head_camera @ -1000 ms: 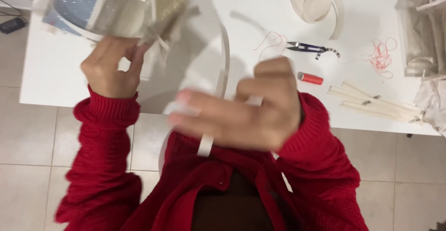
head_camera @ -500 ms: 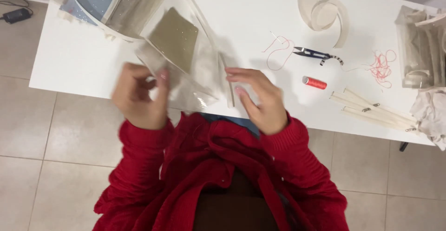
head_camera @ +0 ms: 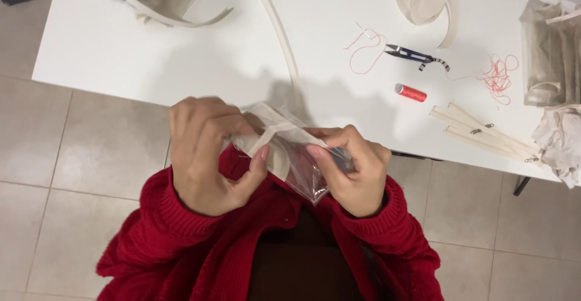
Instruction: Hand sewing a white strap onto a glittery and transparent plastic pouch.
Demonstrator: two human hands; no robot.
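Grey floor tiles surround a white desk that fills the upper part of the view. At the centre, just off the desk's near edge, the person's two hands meet over a red knitted cardigan. The left hand is closed, thumb and fingers pinching a folded cream fabric strip together with the upper corner of a clear plastic bag. The right hand, at 3 o'clock from the left, grips the bag's other side between thumb and curled fingers. The bag is thus held between both hands, off the desk, in front of the chest; what lies inside cannot be made out.

From the hands, a long cream band runs toward 12 o'clock across the desk. At 11 o'clock lies a curved, partly see-through piece of work edged in cream tape. At 1 o'clock are a loose red thread, small thread snips and a coil of cream webbing. At 2 o'clock lie a red thread spool, a tangle of red thread and a few cream strips with metal ends. Beige mesh bags and crumpled white cloth occupy the right edge.
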